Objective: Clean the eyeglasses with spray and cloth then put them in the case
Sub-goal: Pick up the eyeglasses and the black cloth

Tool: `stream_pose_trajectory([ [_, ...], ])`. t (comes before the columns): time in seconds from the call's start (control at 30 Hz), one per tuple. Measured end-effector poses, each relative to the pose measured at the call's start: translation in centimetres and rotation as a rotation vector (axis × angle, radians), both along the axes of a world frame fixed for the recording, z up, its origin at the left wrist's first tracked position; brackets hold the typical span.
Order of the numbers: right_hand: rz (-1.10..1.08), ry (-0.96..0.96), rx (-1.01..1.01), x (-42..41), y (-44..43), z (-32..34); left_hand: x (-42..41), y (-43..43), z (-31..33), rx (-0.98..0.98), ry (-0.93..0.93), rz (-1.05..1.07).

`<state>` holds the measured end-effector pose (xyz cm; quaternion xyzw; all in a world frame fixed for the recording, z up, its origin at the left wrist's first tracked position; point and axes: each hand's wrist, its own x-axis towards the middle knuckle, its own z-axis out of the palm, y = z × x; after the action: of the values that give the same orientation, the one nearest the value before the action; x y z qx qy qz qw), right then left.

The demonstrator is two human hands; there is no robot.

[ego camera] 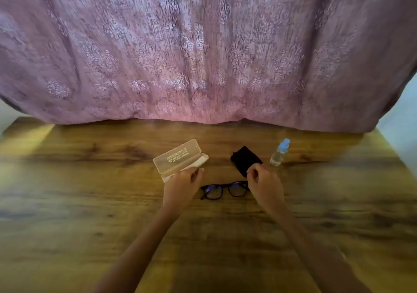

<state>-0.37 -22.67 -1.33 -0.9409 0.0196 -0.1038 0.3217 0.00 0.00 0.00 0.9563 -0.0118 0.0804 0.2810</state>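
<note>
Both forearms reach in from the near edge over the table (pixel 90 213).

Left hand (pixel 184 181): fingers loosely curled, thumb out toward the right. Nothing visible inside it. It overlaps the near corner of the case (pixel 180 159), and I cannot tell whether it grips the case or just hangs over it.

Right hand (pixel 264 180): fingers curled, thumb and forefinger close together at the near edge of the cloth (pixel 244 159). I cannot tell if it pinches the cloth; the frame is blurred.

Glasses (pixel 223 190): flat on the table between the two hands, lenses toward the person. The left end is just beside the left hand, and the right end runs under the right hand. Neither hand seems to hold them.

Just beyond the left hand, the case lies open with its lid up and is empty. Just beyond the right hand is the dark, crumpled cloth. The spray (pixel 279 152) stands upright beyond and to the right of the right hand, near the cloth but apart from it. Curtain (pixel 203 55) hangs at the back.

Step, as a guess: the start. The glasses look laid out with no spraying or wiping underway. The next move likely calls for one hand to lift the glasses by the frame, off the lenses. The right hand would reach past the cloth for the spray, which is light and narrow and could tip over.
</note>
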Motion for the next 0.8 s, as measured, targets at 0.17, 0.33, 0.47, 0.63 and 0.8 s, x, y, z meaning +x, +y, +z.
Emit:
stream_pose_trajectory([
  [0.17,-0.063,0.138,0.068,-0.4,-0.3,-0.8,-0.5,-0.3,-0.6,0.04,0.204,0.051],
  [0.33,-0.078,0.265,0.151,-0.2,-0.2,-0.8,0.2,-0.7,-0.7,-0.029,0.329,0.047],
  [0.47,-0.108,0.313,0.406,-0.3,-0.2,-1.1,0.5,-0.8,-0.9,-0.094,0.375,0.029],
  [0.63,-0.124,0.367,0.807,-0.4,-0.7,-0.4,0.7,-0.5,-0.8,-0.127,0.423,-0.05],
  [0.8,-0.054,0.325,0.891,-0.6,-1.0,0.5,0.6,-0.1,-0.5,-0.153,0.322,-0.093],
])
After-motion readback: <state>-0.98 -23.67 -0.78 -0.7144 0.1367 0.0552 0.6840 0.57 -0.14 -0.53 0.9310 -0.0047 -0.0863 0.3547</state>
